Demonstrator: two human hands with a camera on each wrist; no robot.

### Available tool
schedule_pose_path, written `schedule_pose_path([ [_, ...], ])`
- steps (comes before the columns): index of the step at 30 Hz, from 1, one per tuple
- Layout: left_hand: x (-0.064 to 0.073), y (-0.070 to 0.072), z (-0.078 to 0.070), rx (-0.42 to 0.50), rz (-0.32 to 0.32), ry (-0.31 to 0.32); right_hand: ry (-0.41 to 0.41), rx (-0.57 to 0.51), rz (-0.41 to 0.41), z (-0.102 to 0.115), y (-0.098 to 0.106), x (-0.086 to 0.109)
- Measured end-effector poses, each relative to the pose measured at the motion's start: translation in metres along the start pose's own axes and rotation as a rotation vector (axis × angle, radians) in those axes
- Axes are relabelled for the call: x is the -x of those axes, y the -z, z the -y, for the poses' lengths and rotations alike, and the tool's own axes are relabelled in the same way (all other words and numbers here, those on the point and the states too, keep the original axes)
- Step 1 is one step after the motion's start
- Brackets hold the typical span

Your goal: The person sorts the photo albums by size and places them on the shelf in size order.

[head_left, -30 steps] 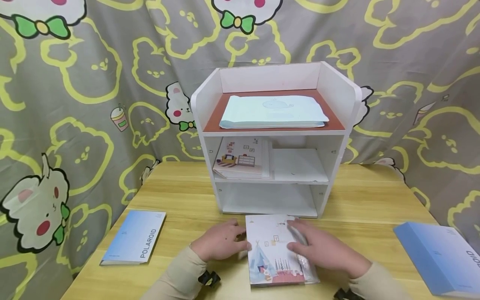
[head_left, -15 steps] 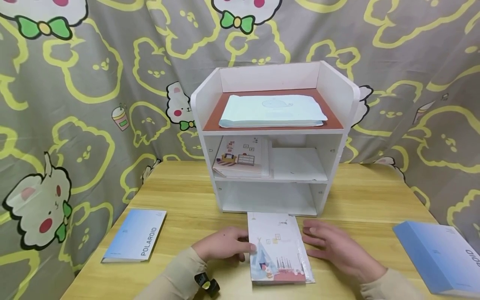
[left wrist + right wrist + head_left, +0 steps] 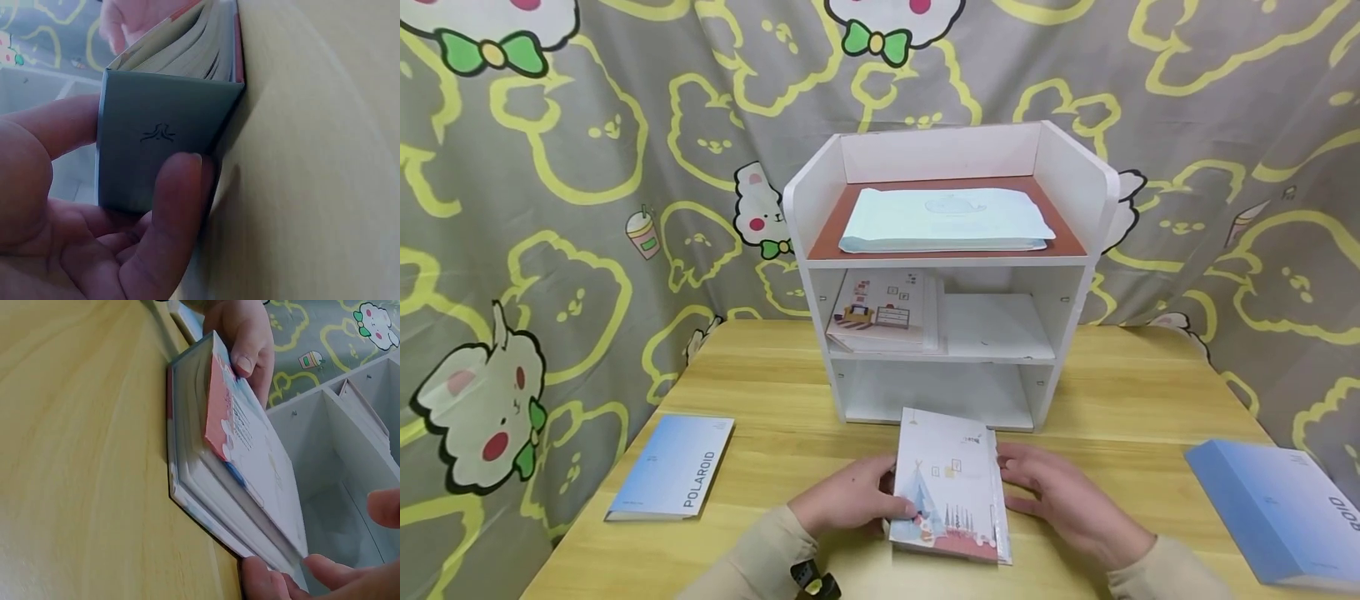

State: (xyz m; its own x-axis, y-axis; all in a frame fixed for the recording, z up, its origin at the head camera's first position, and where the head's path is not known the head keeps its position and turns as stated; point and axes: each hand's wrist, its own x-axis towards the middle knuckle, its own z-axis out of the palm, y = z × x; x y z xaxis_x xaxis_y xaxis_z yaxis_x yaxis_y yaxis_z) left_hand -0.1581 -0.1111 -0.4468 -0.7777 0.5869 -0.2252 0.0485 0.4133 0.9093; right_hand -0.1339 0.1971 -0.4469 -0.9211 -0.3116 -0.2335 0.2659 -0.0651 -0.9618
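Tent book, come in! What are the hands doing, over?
Left hand grips the tent book at its spine. Right hand holds the opposite edge. Book's far end lifted off the table, before the white shelf.

- Your head camera looks forward and down from above the near table edge, facing the white shelf unit (image 3: pixel 946 275) squarely, at middling range.
- Your left wrist camera sits very near the illustrated book (image 3: pixel 164 140) before that shelf unit, facing its spine.
- Your right wrist camera looks along the tabletop, close, towards the shelf unit (image 3: pixel 350 456).
- All three views share the book (image 3: pixel 951 487) (image 3: pixel 240 462).
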Motion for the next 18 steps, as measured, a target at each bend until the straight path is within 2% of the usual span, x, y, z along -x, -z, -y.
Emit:
schedule_pose_path([
  [6, 0.007, -0.002, -0.001, -0.054, -0.009, -0.054, 0.022, 0.077, -0.012, 0.002, -0.007, 0.007],
  [9, 0.01, -0.004, -0.004, -0.142, -0.031, -0.093, 0.087, 0.24, -0.054, 0.006, -0.014, 0.014],
  [11, 0.013, -0.006, -0.007, -0.199, -0.048, -0.126, 0.158, 0.369, -0.102, 0.01, -0.02, 0.018],
  [14, 0.016, -0.008, -0.012, -0.28, -0.087, -0.189, 0.318, 0.548, -0.18, 0.013, -0.028, 0.023],
  [18, 0.015, -0.008, -0.022, -0.286, -0.134, -0.276, 0.53, 0.65, -0.236, 0.018, -0.034, 0.023],
])
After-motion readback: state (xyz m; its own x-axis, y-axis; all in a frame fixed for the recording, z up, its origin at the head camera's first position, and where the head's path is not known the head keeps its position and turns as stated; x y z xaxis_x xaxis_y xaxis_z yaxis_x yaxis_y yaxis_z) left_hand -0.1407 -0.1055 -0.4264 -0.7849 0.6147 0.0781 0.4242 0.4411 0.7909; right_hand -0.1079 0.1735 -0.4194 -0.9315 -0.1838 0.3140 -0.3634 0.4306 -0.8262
